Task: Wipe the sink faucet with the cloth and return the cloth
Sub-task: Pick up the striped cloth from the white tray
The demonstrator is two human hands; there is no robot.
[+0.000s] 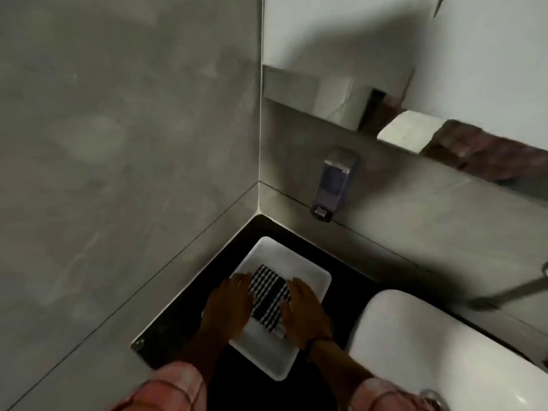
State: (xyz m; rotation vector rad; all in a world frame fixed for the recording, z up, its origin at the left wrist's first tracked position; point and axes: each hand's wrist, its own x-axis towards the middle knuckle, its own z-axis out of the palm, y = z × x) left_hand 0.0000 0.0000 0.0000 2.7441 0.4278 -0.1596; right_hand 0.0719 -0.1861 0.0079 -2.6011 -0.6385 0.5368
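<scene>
On the black counter (184, 318), both hands flank the tray's (308, 272) cloth (268, 295).

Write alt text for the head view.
Both hands, left and right, rest on a striped cloth in a white tray on a dark counter, beside a white sink. A soap dispenser hangs above.

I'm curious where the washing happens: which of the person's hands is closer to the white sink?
The right hand. It rests on the cloth's right edge in the white tray, on the side toward the sink; the left hand is at the cloth's far side.
</scene>
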